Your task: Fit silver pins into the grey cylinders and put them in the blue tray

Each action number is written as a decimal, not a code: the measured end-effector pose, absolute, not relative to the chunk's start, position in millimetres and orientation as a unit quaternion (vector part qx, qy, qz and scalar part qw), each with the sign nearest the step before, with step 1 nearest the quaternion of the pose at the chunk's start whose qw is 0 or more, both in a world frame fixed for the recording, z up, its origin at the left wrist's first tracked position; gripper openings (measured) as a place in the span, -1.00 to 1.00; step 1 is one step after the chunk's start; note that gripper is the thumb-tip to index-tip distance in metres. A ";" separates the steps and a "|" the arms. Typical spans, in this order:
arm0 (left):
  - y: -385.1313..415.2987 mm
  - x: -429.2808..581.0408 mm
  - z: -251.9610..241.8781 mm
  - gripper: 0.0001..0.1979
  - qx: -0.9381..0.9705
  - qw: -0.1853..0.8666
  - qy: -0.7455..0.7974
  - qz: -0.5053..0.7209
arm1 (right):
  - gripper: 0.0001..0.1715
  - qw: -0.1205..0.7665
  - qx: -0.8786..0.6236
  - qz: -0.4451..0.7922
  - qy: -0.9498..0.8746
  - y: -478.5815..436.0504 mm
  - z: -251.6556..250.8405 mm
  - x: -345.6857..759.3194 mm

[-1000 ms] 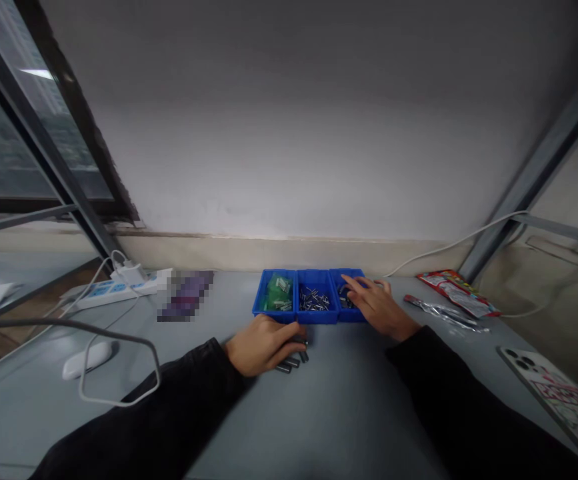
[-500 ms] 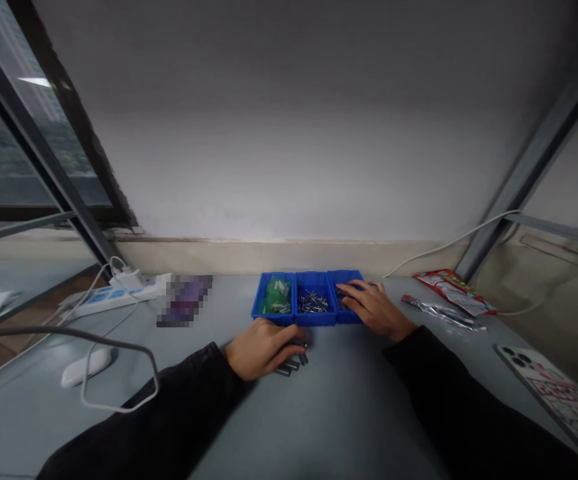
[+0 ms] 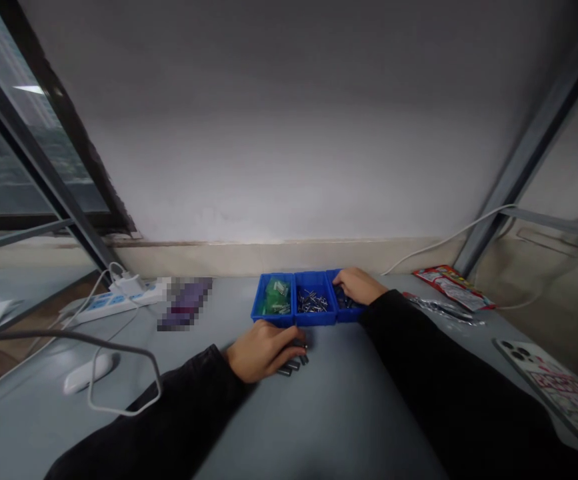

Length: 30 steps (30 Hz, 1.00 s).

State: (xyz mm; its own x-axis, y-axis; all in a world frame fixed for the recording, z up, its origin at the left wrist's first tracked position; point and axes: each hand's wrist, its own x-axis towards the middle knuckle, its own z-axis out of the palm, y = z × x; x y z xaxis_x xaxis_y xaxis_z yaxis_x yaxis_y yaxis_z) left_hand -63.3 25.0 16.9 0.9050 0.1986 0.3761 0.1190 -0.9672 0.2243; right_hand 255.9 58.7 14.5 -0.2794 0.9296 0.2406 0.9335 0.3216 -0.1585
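Observation:
My left hand [image 3: 267, 349] rests low over the desk in front of the bins, thumb and fingers closed around a small dark piece with a shiny tip [image 3: 305, 346], mostly hidden. Beneath those fingers lie several short dark cylinders [image 3: 287, 368]. My right hand [image 3: 360, 287] reaches into the right blue bin [image 3: 349, 319], its fingers bent down together among dark pieces [image 3: 345, 299]; what they pinch is hidden. The middle blue bin [image 3: 315, 320] holds many small shiny metal pins [image 3: 313, 302]. In the left blue bin [image 3: 255, 311] is a green bag [image 3: 275, 295] with silvery cylinders.
To the left are a power strip [image 3: 111, 305], a white mouse-like object [image 3: 87, 373], a looping cable [image 3: 157, 373] near my left sleeve and a pixelated purple item [image 3: 186, 303]. On the right lie a red packet [image 3: 456, 287], a clear plastic bag [image 3: 446, 310] and a phone [image 3: 551, 383].
My right hand has moved slightly left and deeper into the right bin, its spread fingers now drawn together. The left hand stays in place. The view has shifted slightly.

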 end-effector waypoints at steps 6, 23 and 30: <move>24.2 -62.2 16.5 -0.77 0.970 0.098 0.080 0.206 | -0.52 0.118 -0.581 -0.003 -0.805 66.9 1.1 268.2; 23.8 -61.6 15.1 -0.75 0.970 0.104 0.077 0.206 | -0.79 0.122 -0.617 -0.049 -0.776 75.7 -15.1 267.6; 22.6 -61.5 15.6 -0.75 0.970 0.100 0.076 0.210 | -0.76 0.138 -0.608 -0.058 -0.780 70.6 -10.0 260.4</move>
